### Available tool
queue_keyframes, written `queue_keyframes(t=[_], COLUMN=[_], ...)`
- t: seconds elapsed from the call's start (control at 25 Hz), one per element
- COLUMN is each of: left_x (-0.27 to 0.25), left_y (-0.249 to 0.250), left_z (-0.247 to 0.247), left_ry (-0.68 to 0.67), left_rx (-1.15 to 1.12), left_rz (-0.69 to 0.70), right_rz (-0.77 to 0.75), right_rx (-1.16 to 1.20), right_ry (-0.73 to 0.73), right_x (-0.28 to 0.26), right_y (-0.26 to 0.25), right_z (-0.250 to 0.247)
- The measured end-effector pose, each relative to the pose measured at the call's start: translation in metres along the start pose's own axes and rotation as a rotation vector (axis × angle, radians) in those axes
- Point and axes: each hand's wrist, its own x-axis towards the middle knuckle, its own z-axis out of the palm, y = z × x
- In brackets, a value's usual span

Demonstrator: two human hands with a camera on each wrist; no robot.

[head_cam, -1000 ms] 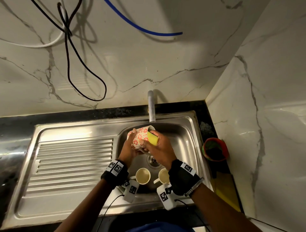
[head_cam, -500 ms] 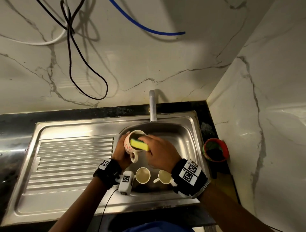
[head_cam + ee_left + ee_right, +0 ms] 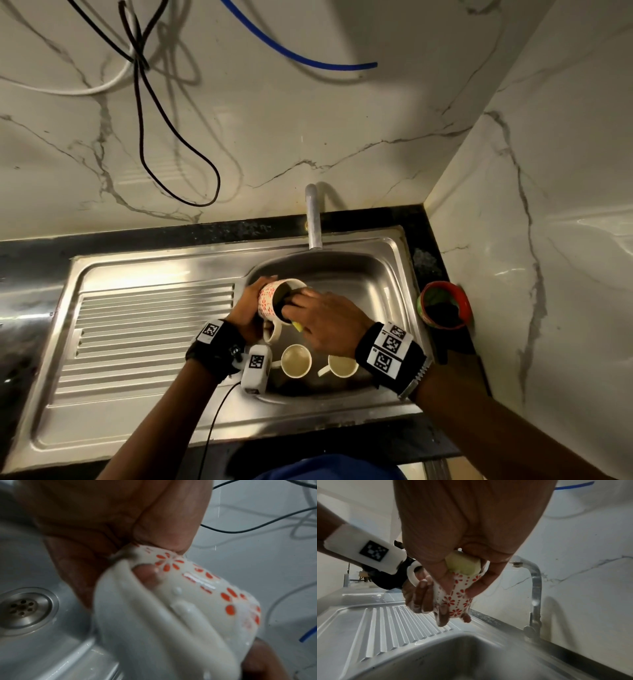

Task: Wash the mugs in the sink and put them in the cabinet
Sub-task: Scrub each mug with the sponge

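**Flowered mug held over the basin, sponge in its mouth**

Your left hand [image 3: 247, 310] wraps the glossy flowered mug [image 3: 274, 301] from the drainboard side, fingers curled round its wet, soapy wall, handle toward you. Your right hand [image 3: 325, 322] pinches the yellow sponge [image 3: 462, 565] and pushes it into the mug's mouth. Both hang above the steel sink [image 3: 387, 274], near the basin's left edge, with open room to the right wall and the tap [image 3: 313, 219] behind. Two plain cream mugs [image 3: 296, 360] stand upright on the basin floor just below your wrists, beside the drain [image 3: 22, 608].
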Motion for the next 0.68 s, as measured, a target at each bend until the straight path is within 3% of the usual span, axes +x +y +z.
queue_keyframes(t=[0.08,0.16,0.32,0.4,0.52,0.68], left_x=[0.006,0.009,0.015,0.018,0.026,0.027], left_y=[-0.002,0.0,-0.007,-0.013,-0.012,-0.009], left_z=[-0.003,-0.005,-0.005,0.003,0.005,-0.008], left_ry=[-0.035,-0.031,0.008,0.041,0.111,0.086], left_rx=[0.0,0.047,-0.03,-0.16,-0.222,-0.076], left_rz=[0.003,-0.003,0.084,0.131,0.172,0.085], right_rz=[-0.018,0.059,0.502,0.593,0.538,0.255], right_rx=[0.011,0.147,0.614,0.873,0.788,0.4], right_ry=[-0.004,0.012,0.27,0.295,0.166,-0.083], right_x=[0.001,0.001,0.012,0.021,0.023,0.01], right_y=[0.011,0.018,0.011,0.002,-0.011,-0.013], right_z=[-0.001,0.001,0.005,0.008,0.012,0.005])
